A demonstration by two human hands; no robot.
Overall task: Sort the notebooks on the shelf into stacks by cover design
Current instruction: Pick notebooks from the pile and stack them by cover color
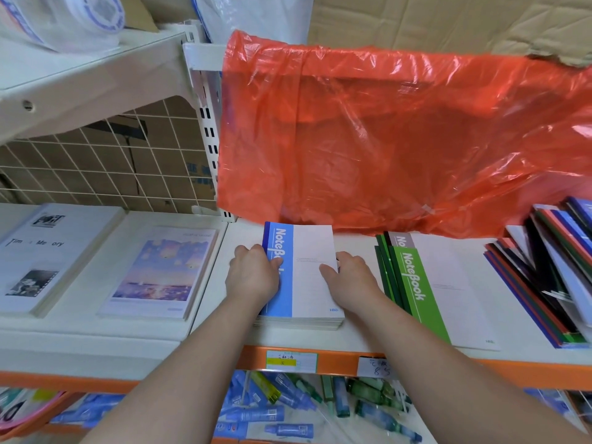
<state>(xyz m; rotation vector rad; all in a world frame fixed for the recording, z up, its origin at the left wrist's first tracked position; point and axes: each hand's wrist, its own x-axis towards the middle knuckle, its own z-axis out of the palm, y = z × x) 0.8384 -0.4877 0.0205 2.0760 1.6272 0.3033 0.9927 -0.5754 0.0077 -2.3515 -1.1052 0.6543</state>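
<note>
While both hands bear on the blue notebook stack (307,277), the head view shows it lying flat on the white shelf (358,334), its blue spine strip to the left and printed "NoteBook".

Left hand (253,274) — grip closed on the stack, with the fingers curled over its left edge at the spine. Right hand (349,277) — grip closed on the same stack, with the thumb laid on the top cover and the fingers wrapped round the right edge.

- Just right of the blue notebook stack, and apart from it, lies the green notebook stack (419,293), slightly fanned.
- Further right, a mixed pile (544,283) of blue, red, green and black spines lies untidily.
- Behind it, a red plastic bag (384,139) hangs down to shelf level.
- To its left, on the adjoining section, lie a pastel-cover notebook (160,270) and, beyond that, a black-and-white cover stack (41,251).
- Below it, the orange rail carries price labels (291,362).
</note>
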